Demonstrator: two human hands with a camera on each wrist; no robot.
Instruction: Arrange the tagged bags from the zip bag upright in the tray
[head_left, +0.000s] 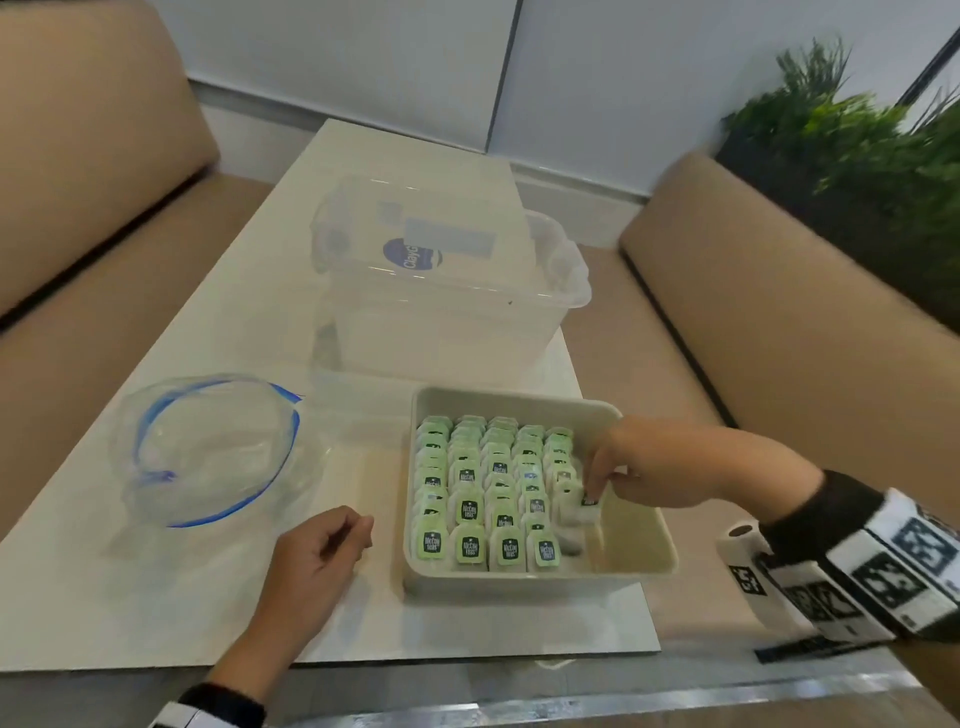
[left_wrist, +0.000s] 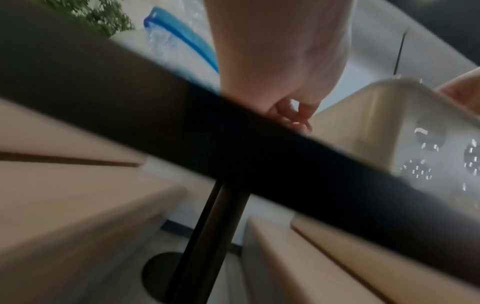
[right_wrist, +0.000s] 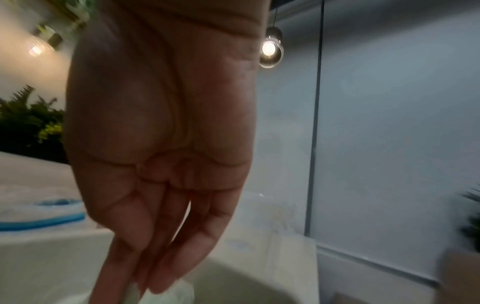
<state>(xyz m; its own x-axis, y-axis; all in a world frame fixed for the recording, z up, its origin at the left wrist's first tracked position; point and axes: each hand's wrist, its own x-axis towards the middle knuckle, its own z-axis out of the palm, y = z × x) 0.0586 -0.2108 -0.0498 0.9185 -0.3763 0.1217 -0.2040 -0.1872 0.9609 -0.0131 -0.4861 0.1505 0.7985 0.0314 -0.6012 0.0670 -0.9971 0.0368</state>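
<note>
A beige tray (head_left: 644, 545) on the white table holds several rows of upright tagged bags (head_left: 470, 512) with green labels. My right hand (head_left: 602, 486) reaches into the tray's right side and pinches a tagged bag (head_left: 584, 512) by its top, at the end of the rightmost row. In the right wrist view the fingers (right_wrist: 166, 267) point down onto the pale bag (right_wrist: 179, 292). My left hand (head_left: 332, 540) rests on the table just left of the tray, fingers loosely curled, holding nothing. The zip bag (head_left: 208, 452) lies open at the left and looks empty.
A clear plastic tub (head_left: 447, 291) with its lid stands behind the tray. Tan sofa seats (head_left: 779, 322) flank the table on both sides. Green plants (head_left: 857, 140) stand at the far right. Bare tray floor (head_left: 628, 540) shows right of the rows.
</note>
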